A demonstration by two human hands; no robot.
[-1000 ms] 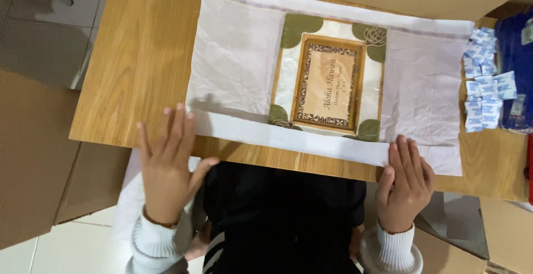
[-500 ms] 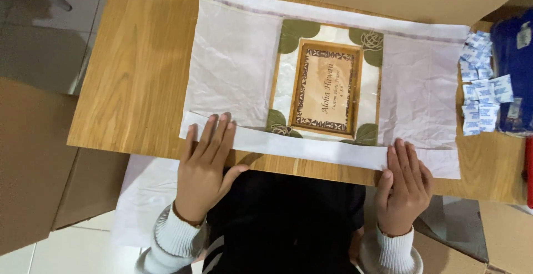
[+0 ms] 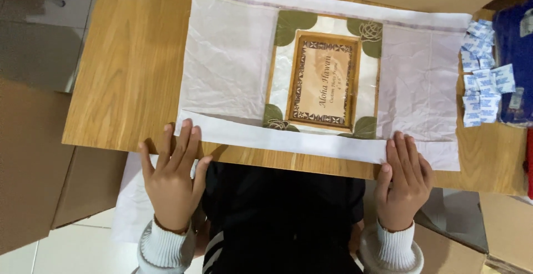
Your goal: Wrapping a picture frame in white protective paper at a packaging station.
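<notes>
A decorated photo frame (image 3: 325,79) with a brown border and green corner ornaments lies on a sheet of white wrapping paper (image 3: 227,57) spread over the wooden table (image 3: 133,57). The paper's near edge is folded up into a long strip (image 3: 294,141) that overlaps the frame's lower edge. My left hand (image 3: 172,177) lies flat, fingers apart, with its fingertips on the strip's left end. At the strip's right end my right hand (image 3: 404,179) presses down the same way. Neither hand holds anything.
A pile of small white and blue sachets (image 3: 483,77) lies at the table's right side beside a blue package (image 3: 516,57). Cardboard boxes (image 3: 33,157) stand on the floor to the left and at lower right (image 3: 505,229). More white paper (image 3: 130,202) hangs below the table edge.
My left hand has slid right along the table's front edge onto the folded strip's left end. The right hand has stayed in place. The view has shifted slightly.
</notes>
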